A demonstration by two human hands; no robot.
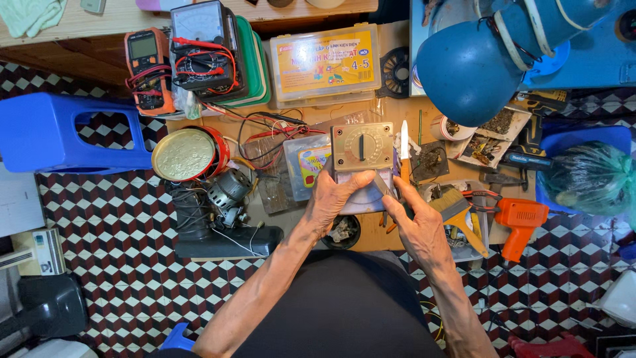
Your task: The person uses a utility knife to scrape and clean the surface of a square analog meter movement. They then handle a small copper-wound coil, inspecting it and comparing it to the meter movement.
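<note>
Left hand [336, 199] grips the tan meter panel [362, 146] (dial at 12 o'clock); right hand [416, 225] pinches a slim tool [382, 185] against it.

Low wooden bench [371, 235] is sitting on the checkered floor [119, 219] and it's carrying a lot: two multimeters [147, 66], a clear parts box [326, 64], a round gold tin [184, 154], a small motor [228, 192], a brush [457, 209] and an orange soldering gun [520, 222]. A blue stool [59, 132] is standing on the floor just left of the bench.
</note>
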